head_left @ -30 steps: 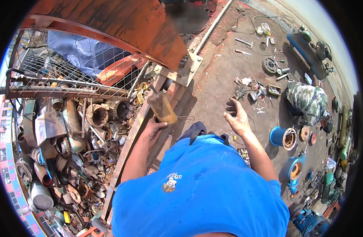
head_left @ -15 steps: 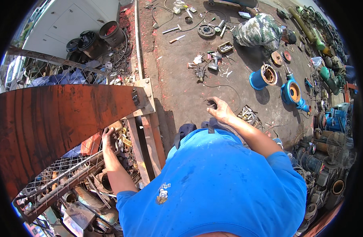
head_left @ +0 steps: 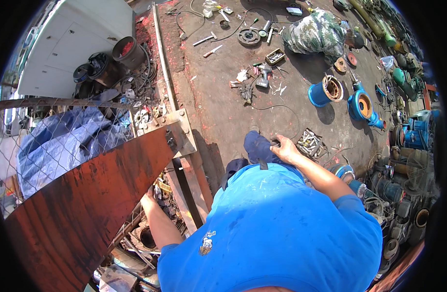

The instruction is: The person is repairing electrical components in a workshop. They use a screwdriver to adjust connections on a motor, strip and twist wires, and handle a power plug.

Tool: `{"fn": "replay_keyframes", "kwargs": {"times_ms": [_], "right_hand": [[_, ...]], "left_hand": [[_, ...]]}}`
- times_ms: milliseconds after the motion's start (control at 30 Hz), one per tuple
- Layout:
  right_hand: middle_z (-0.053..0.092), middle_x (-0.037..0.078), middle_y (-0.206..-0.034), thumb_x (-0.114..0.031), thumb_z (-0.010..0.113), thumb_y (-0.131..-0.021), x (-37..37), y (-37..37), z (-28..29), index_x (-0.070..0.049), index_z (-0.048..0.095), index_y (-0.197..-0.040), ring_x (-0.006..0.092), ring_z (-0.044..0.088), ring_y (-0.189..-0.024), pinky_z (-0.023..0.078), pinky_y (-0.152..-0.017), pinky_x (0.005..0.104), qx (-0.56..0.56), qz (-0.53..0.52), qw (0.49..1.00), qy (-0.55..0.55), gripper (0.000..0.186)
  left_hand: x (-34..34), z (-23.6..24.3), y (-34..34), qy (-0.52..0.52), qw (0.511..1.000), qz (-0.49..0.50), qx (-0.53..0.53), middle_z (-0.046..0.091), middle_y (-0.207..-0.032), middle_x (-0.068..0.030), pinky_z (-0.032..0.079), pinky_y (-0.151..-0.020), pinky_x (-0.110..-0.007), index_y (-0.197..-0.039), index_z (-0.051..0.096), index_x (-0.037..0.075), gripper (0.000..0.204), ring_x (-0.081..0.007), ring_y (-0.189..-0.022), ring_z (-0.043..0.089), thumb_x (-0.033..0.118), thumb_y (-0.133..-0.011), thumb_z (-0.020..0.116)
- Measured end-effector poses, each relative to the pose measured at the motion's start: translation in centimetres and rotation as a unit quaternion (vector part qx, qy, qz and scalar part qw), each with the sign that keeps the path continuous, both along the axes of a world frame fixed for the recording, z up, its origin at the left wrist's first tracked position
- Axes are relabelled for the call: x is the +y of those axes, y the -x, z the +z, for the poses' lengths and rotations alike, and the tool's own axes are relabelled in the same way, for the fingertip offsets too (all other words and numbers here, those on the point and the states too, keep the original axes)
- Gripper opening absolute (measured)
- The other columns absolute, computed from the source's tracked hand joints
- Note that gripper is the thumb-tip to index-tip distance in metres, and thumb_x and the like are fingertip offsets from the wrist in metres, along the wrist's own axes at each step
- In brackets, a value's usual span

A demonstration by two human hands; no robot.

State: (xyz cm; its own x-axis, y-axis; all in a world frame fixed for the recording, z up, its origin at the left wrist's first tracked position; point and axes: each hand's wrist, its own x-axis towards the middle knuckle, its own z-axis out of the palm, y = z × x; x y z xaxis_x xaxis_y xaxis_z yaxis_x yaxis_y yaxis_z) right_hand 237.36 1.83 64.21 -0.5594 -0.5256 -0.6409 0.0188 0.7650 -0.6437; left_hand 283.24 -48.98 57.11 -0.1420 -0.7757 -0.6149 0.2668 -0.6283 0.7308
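My left hand (head_left: 148, 194) reaches down behind the broad, rust-orange curved steel plate (head_left: 87, 194); its fingers and anything in them are mostly hidden. That plate meets a bolted bracket (head_left: 184, 136) on a steel rail. My right hand (head_left: 281, 150) is out over my dark trousers (head_left: 256, 145), fingers loosely bent and apart, with nothing visible in them. A tray of small metal parts (head_left: 309, 142) lies on the ground beyond it.
A co-worker in camouflage (head_left: 311, 34) crouches among tools. Blue pump housings (head_left: 321, 92) stand to the right beside piled machinery (head_left: 399, 185). At left are a mesh fence with blue tarp (head_left: 63, 146), dark buckets (head_left: 128, 51) and a white cabinet (head_left: 63, 44).
The view has swung toward the yard. My left hand, earlier holding a yellowish translucent container, has moved behind the orange plate, hiding the container. My right leg has come forward under my right hand.
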Motion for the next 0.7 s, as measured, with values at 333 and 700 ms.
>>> {"fn": "replay_keyframes", "kwargs": {"times_ms": [333,700], "right_hand": [[0.066,0.029,-0.117,-0.028,0.066,-0.087,-11.7,17.0,-7.4,0.003,0.059,-0.126,0.0442,0.063,-0.113,0.05,-0.098,0.0483,0.066,0.125,0.989,0.035,0.051],[0.066,0.028,-0.12,-0.029,0.066,-0.089,-27.8,34.5,-10.8,-0.001,0.057,-0.129,0.0425,0.062,-0.116,0.05,-0.099,0.0489,0.024,0.186,0.982,0.007,0.049]], "left_hand": [[15.0,-8.3,-0.5,-0.214,0.907,0.008,-0.363,0.065,-0.091,-0.0034,0.051,-0.064,-0.042,-0.102,0.061,0.014,0.021,-0.0233,-0.073,0.062,0.035,-0.099,0.06],[15.8,-18.5,21.6,-0.078,0.753,-0.488,-0.433,0.073,-0.102,-0.0134,0.054,-0.074,-0.037,-0.111,0.073,0.001,0.036,-0.0246,-0.08,0.068,0.032,-0.095,0.066]]}}
